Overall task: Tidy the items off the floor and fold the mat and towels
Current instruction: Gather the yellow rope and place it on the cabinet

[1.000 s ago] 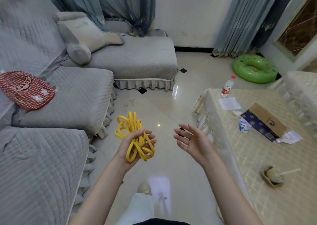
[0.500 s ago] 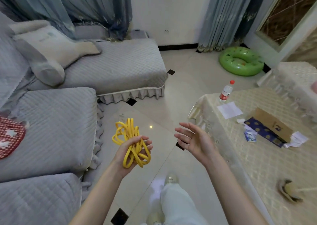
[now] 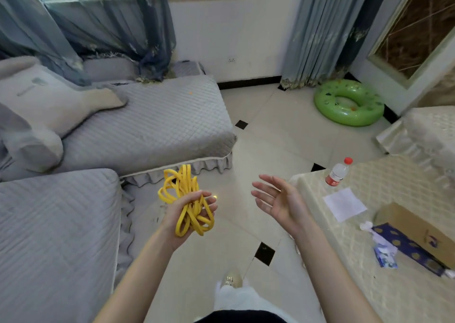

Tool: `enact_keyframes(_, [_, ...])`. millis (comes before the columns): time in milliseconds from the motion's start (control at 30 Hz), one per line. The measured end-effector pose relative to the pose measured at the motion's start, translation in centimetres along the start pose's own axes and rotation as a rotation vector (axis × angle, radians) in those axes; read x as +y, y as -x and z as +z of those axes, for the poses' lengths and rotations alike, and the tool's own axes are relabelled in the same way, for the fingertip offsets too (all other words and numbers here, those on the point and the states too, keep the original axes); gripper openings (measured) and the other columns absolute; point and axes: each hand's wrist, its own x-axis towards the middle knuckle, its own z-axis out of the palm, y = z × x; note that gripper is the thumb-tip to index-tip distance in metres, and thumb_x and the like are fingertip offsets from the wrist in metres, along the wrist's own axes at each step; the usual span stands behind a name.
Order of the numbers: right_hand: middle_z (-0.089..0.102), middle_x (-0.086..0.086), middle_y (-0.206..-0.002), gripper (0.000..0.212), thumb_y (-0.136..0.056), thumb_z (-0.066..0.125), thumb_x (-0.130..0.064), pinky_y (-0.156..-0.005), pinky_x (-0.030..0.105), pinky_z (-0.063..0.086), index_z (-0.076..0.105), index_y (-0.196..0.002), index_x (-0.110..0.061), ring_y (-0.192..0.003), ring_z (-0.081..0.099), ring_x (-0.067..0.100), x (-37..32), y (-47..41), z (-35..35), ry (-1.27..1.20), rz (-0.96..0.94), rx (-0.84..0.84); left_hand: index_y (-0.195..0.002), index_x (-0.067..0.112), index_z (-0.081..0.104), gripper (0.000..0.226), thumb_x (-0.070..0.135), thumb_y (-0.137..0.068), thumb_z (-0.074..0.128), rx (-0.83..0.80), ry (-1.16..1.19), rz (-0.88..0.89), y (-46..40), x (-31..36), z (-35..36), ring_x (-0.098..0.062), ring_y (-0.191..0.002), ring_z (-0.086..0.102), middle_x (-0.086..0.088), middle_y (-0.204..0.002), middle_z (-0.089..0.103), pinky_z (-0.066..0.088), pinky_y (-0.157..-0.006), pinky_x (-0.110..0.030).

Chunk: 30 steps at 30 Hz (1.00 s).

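Looped yellow cord [image 3: 188, 199] (rubbery, tangled).

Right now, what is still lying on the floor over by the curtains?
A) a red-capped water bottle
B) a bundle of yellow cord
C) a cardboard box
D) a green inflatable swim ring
D: the green inflatable swim ring lies on the tiles below the curtain, while the yellow cord is gripped in the left hand, and the water bottle and cardboard box sit on the table.

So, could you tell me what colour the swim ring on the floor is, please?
The swim ring is bright green with small darker spots, seen in the head view.
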Motion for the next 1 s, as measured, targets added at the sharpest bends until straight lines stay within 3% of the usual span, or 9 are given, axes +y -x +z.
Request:
enact_keyframes(467, [0.069,0.010,-0.089,0.020,-0.092,0.049,-0.022,-0.064,0.027,0.054,0.061,-0.101,-0.008,-0.074,0.067,0.022,-11.9,-15.0,0.1,-0.065,-0.050,0.093,-0.082,-0.001,0.065,0.022,0.017,-0.073,0.056,-0.045,-0.023,-0.110,-18.9,8.3,7.8,-0.024,-0.062,0.068,-0.017,-0.076,0.068,0.057,-0.060,-0.031])
enact_keyframes(767, [0.071,0.008,-0.084,0.020,-0.095,0.046,-0.021,-0.063,0.025,0.055,0.062,-0.096,-0.010,-0.071,0.068,0.019,-22.0,-27.0,0.3,-0.176,-0.198,0.192,-0.086,-0.001,0.059,0.020,0.015,-0.086,0.048,-0.181,-0.170,-0.192,-34.5,16.6,15.8,-0.021,-0.059,0.067,-0.014,-0.071,0.067,0.056,-0.056,-0.026])
enact_keyframes(1000, [0.071,0.006,-0.082,0.019,-0.096,0.044,-0.021,-0.060,0.023,0.055,0.061,-0.096,-0.012,-0.070,0.069,0.018,-29.2,-33.9,-1.0,-0.297,-0.294,0.299,-0.085,0.000,0.061,0.021,0.017,-0.074,0.055,-0.302,-0.270,-0.259,-45.7,22.4,23.8,-0.023,-0.061,0.067,-0.016,-0.077,0.065,0.055,-0.055,-0.027])
